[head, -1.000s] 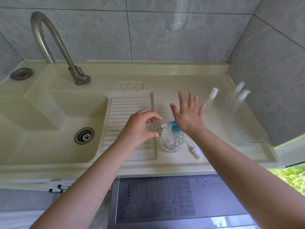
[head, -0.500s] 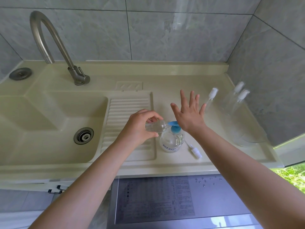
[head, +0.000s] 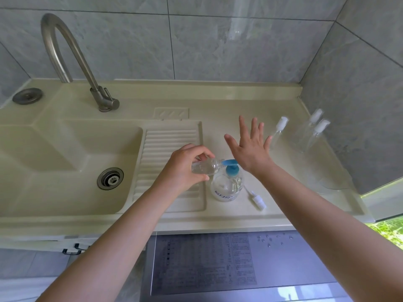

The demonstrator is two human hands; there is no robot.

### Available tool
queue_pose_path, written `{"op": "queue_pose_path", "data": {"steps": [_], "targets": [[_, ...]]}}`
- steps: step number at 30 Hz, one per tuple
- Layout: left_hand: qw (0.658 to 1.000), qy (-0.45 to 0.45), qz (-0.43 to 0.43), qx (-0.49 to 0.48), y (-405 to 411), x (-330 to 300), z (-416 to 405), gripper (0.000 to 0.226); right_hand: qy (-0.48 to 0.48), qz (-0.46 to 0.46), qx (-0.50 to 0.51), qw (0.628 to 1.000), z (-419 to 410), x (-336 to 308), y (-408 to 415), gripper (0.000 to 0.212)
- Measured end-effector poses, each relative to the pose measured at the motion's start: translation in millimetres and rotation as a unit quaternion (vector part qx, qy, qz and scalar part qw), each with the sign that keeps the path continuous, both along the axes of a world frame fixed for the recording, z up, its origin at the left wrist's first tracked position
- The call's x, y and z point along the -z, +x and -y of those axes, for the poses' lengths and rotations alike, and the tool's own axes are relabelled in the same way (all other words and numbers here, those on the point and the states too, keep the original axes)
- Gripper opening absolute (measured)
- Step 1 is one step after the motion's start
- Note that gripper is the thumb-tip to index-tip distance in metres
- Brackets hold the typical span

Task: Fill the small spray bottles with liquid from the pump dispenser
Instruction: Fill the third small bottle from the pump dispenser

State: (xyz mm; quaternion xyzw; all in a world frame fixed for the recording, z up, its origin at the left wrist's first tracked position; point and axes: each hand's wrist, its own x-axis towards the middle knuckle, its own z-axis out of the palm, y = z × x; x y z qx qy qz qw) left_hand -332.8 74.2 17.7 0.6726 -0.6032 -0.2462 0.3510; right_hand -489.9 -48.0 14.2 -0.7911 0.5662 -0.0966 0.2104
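Clear plastic, one small uncapped bottle (head: 204,167) lies tilted in your left hand (head: 185,165), gripped by curled fingers, its mouth at the blue nozzle of the single pump dispenser (head: 226,182) on the counter (head: 239,101). Your right hand (head: 250,147) presses the pump head, fingers spread straight. One loose spray cap (head: 257,200) lies beside the dispenser; three capped spray bottles (head: 317,131) stand at the far right.

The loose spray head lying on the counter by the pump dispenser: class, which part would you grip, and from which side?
Probably the white cap end of the spray head, pinched from above across its width. It lies flat, its thin dip tube pointing toward the pump dispenser, so the thicker cap gives the fingers more to hold, with bare counter around it.
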Motion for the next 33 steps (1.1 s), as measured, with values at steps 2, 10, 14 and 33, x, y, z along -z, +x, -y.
{"op": "queue_pose_path", "data": {"steps": [2,10,14,33], "targets": [[1.0,-0.003,0.002,0.002,0.2,0.6,0.7,0.052,0.011,0.026,0.012,1.0,3.9,-6.5,-0.1,0.07],[1.0,-0.009,0.005,0.004,-0.3,1.2,1.7,0.052,-0.004,-0.037,0.008,0.999,-4.7,12.9,-3.0,0.063],[1.0,-0.01,0.008,0.005,-0.2,0.9,1.9,0.053,-0.023,-0.034,0.001,0.999,1.1,-1.6,-4.1,0.069],[1.0,-0.004,0.001,-0.006,-1.6,-2.9,0.8,0.055,-0.006,-0.027,-0.011,1.0,-4.6,2.7,-2.7,0.064]]}}
